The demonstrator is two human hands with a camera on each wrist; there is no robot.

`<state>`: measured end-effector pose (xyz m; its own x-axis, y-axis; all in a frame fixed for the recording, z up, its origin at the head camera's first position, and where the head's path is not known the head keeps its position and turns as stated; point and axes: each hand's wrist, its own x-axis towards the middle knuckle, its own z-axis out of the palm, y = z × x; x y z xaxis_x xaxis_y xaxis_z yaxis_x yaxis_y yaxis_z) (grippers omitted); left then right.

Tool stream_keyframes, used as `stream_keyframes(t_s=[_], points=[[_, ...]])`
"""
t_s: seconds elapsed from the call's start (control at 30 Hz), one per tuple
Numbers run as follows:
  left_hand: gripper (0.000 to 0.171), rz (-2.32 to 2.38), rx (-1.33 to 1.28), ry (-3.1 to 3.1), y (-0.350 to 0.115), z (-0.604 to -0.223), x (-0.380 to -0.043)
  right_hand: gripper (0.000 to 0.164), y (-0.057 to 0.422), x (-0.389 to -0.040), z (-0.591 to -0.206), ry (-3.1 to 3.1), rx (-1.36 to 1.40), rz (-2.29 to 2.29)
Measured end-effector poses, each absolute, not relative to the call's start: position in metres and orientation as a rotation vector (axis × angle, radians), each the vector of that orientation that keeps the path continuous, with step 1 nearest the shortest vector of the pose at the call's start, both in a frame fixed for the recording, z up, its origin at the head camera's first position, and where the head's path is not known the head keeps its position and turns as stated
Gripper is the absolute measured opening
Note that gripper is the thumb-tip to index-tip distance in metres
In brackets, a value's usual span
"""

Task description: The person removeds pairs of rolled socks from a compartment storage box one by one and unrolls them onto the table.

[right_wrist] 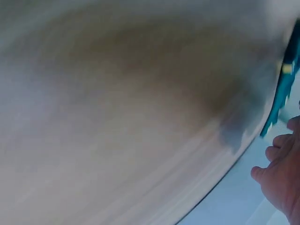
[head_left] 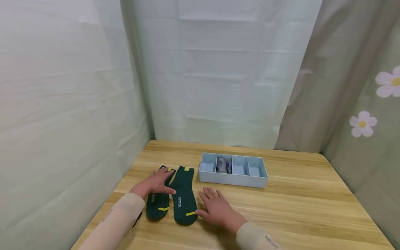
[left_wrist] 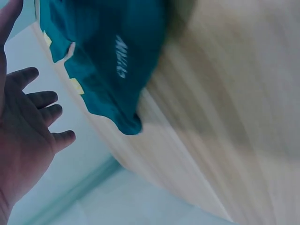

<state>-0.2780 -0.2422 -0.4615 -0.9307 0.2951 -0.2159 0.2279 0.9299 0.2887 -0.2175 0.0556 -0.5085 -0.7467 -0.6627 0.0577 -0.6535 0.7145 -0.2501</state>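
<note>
Pale sleeves (head_left: 110, 224) flank two green socks (head_left: 185, 187) lying lengthwise toward the counter's (head_left: 312, 201) far edge, near its left edge: left hand (head_left: 156, 182), fingers spread, over the left one; right hand (head_left: 216, 209), fingers slightly apart, beside the other's toe.

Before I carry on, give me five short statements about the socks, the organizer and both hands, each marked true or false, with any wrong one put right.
1. In the head view, two dark green socks lie side by side on the wooden table. True.
2. The pale blue organizer has three compartments. False: it has four.
3. The left hand partly hides one sock in the head view. True.
4. The right hand grips a sock. False: its fingers are extended and grip nothing.
5. The grey bundle sits in the organizer, second compartment from the left in the head view. True.
</note>
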Motion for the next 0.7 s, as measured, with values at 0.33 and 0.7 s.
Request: stream_keyframes(t_s=[0.33,0.7], points=[[0.084,0.38,0.422,2.93,-0.215,-0.453,-0.297,0.076,0.122,-0.242,-0.47,3.043,-0.965,-0.534],[0.076,0.479,0.465,3.039,-0.161,-0.435,-0.31,0.087,0.213,-0.275,-0.453,3.132,-0.656,-0.722]])
